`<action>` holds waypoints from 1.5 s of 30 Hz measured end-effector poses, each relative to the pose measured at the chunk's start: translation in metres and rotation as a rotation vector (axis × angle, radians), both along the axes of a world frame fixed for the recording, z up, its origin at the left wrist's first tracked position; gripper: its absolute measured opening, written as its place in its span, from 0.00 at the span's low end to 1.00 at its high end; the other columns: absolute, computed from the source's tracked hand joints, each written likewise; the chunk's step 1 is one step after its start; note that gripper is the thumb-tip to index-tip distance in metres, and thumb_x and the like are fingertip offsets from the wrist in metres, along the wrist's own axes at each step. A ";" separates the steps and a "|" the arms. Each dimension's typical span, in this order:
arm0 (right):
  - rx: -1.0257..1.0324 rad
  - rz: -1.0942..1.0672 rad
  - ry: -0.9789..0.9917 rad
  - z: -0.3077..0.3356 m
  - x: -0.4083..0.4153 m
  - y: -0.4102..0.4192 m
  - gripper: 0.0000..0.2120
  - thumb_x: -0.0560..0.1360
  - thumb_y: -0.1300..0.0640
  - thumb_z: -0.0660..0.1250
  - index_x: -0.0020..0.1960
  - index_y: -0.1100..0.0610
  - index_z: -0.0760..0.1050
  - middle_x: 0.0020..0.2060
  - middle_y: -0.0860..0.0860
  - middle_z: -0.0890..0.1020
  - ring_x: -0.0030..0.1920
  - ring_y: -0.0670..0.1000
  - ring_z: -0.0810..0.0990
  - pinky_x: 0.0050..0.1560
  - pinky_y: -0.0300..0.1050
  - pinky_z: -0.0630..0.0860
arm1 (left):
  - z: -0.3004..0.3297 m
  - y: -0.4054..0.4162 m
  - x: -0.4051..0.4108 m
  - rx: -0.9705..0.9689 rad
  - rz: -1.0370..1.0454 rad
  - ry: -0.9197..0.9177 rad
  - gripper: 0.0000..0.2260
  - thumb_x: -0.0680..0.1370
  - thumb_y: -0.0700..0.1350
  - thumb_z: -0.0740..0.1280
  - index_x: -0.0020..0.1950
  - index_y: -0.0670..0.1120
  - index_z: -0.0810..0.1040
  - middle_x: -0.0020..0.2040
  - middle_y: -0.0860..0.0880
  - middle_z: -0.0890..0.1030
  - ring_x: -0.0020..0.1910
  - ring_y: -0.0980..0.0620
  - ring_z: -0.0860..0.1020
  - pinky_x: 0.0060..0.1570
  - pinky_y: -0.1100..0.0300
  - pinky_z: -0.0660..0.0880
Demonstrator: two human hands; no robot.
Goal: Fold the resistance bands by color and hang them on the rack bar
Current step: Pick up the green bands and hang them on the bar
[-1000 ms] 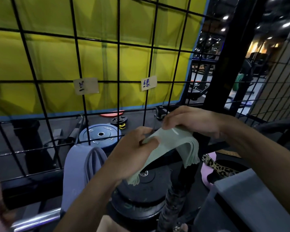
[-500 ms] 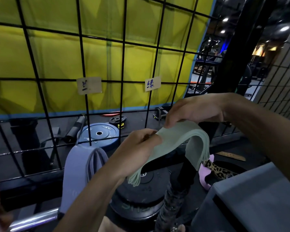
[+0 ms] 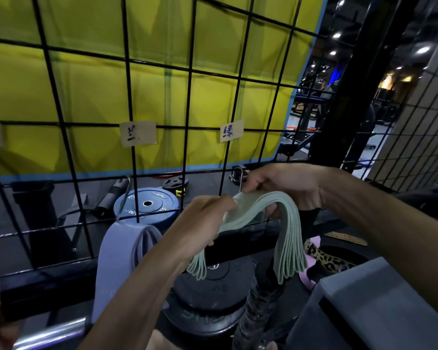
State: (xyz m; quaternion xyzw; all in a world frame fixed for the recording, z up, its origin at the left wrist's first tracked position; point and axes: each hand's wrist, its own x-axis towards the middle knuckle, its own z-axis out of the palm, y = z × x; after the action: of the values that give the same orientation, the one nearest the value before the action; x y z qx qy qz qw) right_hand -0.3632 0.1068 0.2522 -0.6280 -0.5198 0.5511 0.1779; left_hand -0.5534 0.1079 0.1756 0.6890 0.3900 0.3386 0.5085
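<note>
A folded stack of pale green resistance bands [image 3: 287, 231] arches between my hands, its ends drooping on both sides. My left hand [image 3: 200, 223] grips the left part of the stack; my right hand [image 3: 281, 184] pinches the top of the arch from above, close to a metal hook [image 3: 241, 181] on the black wire grid [image 3: 130, 117]. Folded purple bands [image 3: 123, 258] hang from another hook at lower left. Two paper colour labels, a blank-looking tan one [image 3: 137, 133] and one with green writing [image 3: 231, 130], are stuck on the grid.
Behind the grid lie a blue weight plate [image 3: 147, 204], a small black plate and a yellow wall pad. Below my hands sits a stack of black plates [image 3: 213, 294]. A chrome bar [image 3: 48, 334] runs at bottom left; a leopard-print band [image 3: 324, 256] and a grey box [image 3: 379, 309] are right.
Both hands lifted the green bands a little up and toward the grid hook; the stack's right side now droops lower over my right fingers.
</note>
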 end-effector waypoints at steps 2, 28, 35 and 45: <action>-0.073 -0.042 0.147 -0.010 0.003 0.000 0.10 0.75 0.56 0.64 0.44 0.63 0.76 0.36 0.54 0.73 0.24 0.45 0.68 0.26 0.37 0.64 | 0.001 0.000 -0.001 0.008 -0.011 0.008 0.13 0.80 0.51 0.62 0.38 0.47 0.74 0.34 0.45 0.69 0.34 0.49 0.69 0.39 0.54 0.67; -0.029 -0.089 0.146 -0.008 -0.015 -0.010 0.16 0.81 0.56 0.62 0.38 0.61 0.78 0.29 0.53 0.79 0.23 0.46 0.76 0.24 0.38 0.75 | -0.023 -0.005 0.009 0.431 0.130 0.180 0.15 0.72 0.64 0.70 0.42 0.53 0.77 0.32 0.55 0.74 0.31 0.61 0.73 0.28 0.67 0.65; 0.012 -0.056 0.104 -0.012 -0.014 -0.005 0.13 0.80 0.54 0.65 0.41 0.59 0.80 0.28 0.51 0.76 0.24 0.45 0.73 0.24 0.38 0.72 | -0.019 0.000 0.001 0.382 0.115 0.154 0.18 0.65 0.65 0.70 0.41 0.51 0.80 0.35 0.53 0.82 0.35 0.57 0.80 0.38 0.53 0.78; 0.004 -0.082 0.318 -0.026 -0.022 0.000 0.13 0.79 0.57 0.64 0.38 0.61 0.79 0.28 0.52 0.77 0.22 0.45 0.71 0.30 0.37 0.70 | -0.015 -0.003 -0.009 0.233 0.027 0.018 0.15 0.72 0.54 0.75 0.37 0.44 0.76 0.26 0.56 0.70 0.27 0.54 0.69 0.31 0.59 0.64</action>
State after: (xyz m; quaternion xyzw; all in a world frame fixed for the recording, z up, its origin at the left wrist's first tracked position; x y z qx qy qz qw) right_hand -0.3851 0.1064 0.2266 -0.5531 -0.4602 0.6348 0.2817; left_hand -0.5628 0.1053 0.1609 0.7410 0.3619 0.3823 0.4169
